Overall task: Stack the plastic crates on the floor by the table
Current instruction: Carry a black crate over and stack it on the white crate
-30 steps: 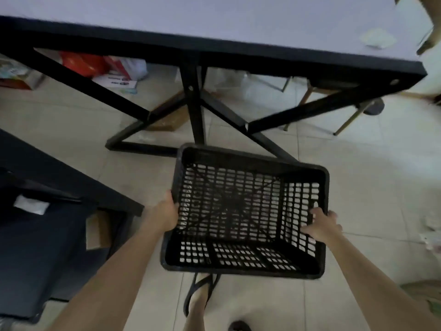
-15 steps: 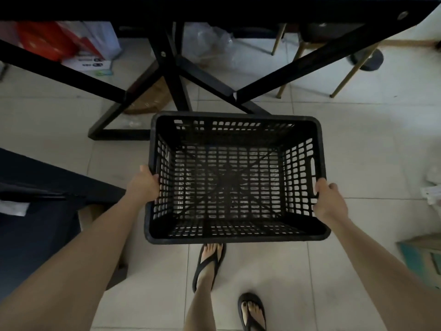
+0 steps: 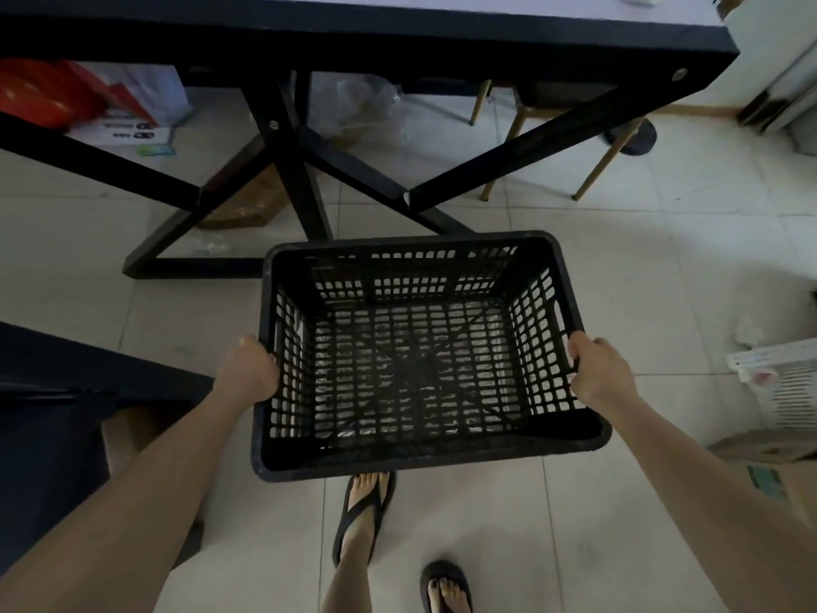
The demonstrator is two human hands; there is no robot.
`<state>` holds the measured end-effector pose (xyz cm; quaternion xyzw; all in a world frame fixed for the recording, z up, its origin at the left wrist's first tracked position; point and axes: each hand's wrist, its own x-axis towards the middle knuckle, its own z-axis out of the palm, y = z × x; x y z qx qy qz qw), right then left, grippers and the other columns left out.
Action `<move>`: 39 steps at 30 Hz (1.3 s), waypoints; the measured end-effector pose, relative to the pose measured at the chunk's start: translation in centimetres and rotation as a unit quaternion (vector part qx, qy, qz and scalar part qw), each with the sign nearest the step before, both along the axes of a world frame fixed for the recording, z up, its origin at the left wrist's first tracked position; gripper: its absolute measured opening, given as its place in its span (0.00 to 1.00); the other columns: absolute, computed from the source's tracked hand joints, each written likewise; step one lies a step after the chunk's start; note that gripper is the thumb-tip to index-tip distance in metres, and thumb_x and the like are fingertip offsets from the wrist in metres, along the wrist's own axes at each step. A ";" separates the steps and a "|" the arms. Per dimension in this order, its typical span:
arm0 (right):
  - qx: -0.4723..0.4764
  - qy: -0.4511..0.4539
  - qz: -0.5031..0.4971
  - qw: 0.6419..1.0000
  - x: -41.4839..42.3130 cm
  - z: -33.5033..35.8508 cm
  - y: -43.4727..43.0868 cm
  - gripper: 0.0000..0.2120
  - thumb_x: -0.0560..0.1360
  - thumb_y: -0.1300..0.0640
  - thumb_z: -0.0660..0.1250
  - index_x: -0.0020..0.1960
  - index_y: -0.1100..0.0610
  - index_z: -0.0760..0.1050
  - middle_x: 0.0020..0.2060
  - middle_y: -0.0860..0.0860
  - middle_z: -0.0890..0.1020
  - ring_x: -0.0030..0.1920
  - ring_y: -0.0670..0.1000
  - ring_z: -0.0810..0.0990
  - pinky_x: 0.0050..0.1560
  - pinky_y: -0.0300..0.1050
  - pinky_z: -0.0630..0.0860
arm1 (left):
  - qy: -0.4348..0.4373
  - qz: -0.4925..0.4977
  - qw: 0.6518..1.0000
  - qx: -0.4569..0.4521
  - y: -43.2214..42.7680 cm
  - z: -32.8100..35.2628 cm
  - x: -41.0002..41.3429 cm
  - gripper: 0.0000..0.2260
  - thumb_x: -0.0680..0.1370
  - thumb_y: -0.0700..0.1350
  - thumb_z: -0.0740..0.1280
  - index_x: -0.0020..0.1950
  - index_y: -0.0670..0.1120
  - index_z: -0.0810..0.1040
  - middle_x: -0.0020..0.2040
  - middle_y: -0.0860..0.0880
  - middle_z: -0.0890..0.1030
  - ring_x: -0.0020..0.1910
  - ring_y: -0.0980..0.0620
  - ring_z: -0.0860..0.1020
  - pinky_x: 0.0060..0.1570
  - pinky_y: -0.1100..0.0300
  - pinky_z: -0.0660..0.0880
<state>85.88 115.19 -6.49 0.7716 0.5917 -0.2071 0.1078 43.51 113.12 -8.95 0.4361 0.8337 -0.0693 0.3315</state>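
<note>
A black plastic crate [image 3: 415,453] with lattice walls and bottom is held level above the tiled floor, open side up and empty. My left hand [image 3: 247,373] grips its left wall near the rim. My right hand [image 3: 599,376] grips the right wall beside the handle slot. The crate hangs just in front of the black table [image 3: 353,37] with crossed legs. A white slatted crate [image 3: 791,391] shows partly at the right edge.
My two feet in black flip-flops [image 3: 362,511] stand on the tiles below the crate. A dark bench or furniture piece [image 3: 53,391] is at the left. Bags and boxes lie under the table; chair legs [image 3: 597,170] stand behind it. A cardboard box [image 3: 769,471] sits at the right.
The crate has tipped from tilted away to level, and sits lower and more to the right in view. The camera has swung down and back up. Both hands keep their grip.
</note>
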 end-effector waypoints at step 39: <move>-0.029 -0.067 0.018 0.997 -3.8 1.8 -1.0 0.25 0.70 0.63 0.66 0.66 0.52 0.65 0.64 0.57 0.63 0.63 0.62 0.63 0.57 0.60 0.72 | -0.018 0.030 0.999 0.000 -2.2 3.3 -3.0 0.29 0.79 0.51 0.61 0.75 0.41 0.56 0.68 0.36 0.72 0.65 0.37 0.72 0.63 0.43 0.72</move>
